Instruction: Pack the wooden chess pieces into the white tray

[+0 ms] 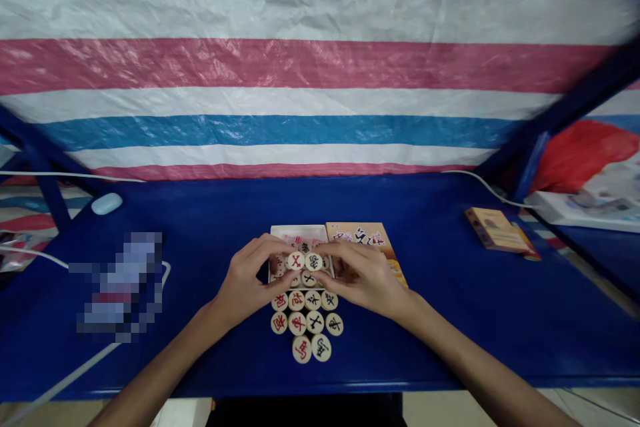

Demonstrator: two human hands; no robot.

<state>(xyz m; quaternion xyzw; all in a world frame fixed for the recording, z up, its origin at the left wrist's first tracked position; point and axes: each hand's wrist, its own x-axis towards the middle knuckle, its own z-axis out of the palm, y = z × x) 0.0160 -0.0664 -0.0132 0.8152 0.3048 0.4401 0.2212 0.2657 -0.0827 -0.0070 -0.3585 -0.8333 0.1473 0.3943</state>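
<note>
Above a white open box (295, 230), my left hand (250, 270) pinches a round xiangqi piece with a red character (295, 261). My right hand (367, 273) grips a xiangqi piece with a dark character (313, 261), and the two pieces touch side by side. More pieces lie in the box under my fingers, partly hidden. Toward me, several xiangqi pieces (297, 323) with red or black characters stand in rows on the blue table. A printed box lid (360, 233) lies right of the white box, partly behind my right hand.
A pale blue computer mouse (107, 203) sits at the far left of the blue table (210, 213). Left of my arm is a blurred-out object (123, 287) with a white cable. At the right lies a small cardboard box (493, 228) near a white power strip (575, 210).
</note>
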